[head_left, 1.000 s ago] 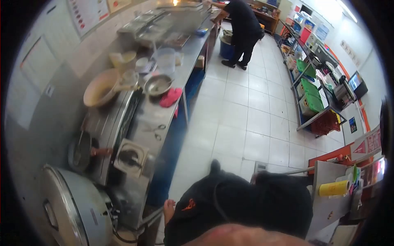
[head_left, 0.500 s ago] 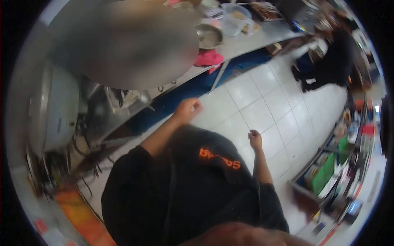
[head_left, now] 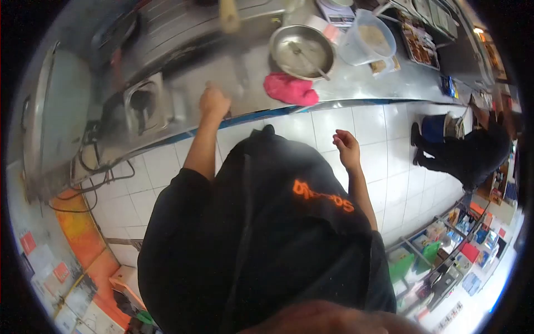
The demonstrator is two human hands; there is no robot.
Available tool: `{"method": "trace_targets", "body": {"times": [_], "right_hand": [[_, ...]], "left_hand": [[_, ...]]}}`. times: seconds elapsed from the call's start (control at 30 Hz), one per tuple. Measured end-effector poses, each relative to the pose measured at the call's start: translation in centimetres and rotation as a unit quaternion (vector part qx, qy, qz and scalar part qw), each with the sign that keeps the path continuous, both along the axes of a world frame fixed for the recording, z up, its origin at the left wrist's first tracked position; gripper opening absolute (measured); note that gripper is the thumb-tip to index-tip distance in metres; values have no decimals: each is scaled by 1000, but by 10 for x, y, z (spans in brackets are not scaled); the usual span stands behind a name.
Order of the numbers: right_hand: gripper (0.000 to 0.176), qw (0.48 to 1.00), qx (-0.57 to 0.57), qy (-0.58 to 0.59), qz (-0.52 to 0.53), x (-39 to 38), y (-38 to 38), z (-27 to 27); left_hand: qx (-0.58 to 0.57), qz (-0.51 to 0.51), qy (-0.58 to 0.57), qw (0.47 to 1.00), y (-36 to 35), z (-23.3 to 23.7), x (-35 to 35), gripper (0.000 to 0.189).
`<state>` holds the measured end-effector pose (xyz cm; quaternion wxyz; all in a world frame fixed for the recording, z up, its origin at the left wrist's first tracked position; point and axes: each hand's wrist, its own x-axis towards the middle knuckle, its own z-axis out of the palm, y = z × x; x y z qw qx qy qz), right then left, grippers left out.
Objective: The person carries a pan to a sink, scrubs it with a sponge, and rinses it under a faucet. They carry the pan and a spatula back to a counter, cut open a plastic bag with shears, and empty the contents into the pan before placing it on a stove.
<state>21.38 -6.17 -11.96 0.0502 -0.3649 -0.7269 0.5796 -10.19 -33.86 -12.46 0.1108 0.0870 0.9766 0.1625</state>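
My left hand (head_left: 214,103) is over the front edge of the steel counter (head_left: 243,100), one finger stretched forward and the others bent. Nothing shows in it. To its right lies a pink cloth (head_left: 290,89), below a steel bowl (head_left: 302,51) with a spoon in it. My right hand (head_left: 347,148) hangs in front of the counter over the tiled floor, fingers loosely bent and apart, holding nothing. A square steel container (head_left: 146,106) sits to the left of my left hand.
A clear plastic tub (head_left: 367,38) with pale contents stands on the counter, near a tray of brown items (head_left: 420,44). Another person (head_left: 473,147) in dark clothes bends at the right, beside a blue bucket (head_left: 434,128). Shelving (head_left: 423,253) holds several goods at lower right.
The large blurred grey round shape at upper left is gone from view, uncovering the counter. My view has turned, and my left hand has moved forward and left over the counter edge.
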Motion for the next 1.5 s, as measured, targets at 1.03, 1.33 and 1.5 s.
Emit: {"method": "trace_targets", "body": {"times": [1.03, 1.33, 1.5], "right_hand": [[51, 577, -669, 440, 159, 15, 321, 106], [35, 529, -711, 459, 61, 25, 327, 106], [21, 897, -207, 384, 77, 39, 334, 118]], "left_hand": [[491, -399, -526, 568, 549, 154, 152, 36], [320, -435, -502, 675, 590, 153, 126, 24], [23, -428, -71, 901, 598, 104, 9, 32]]}}
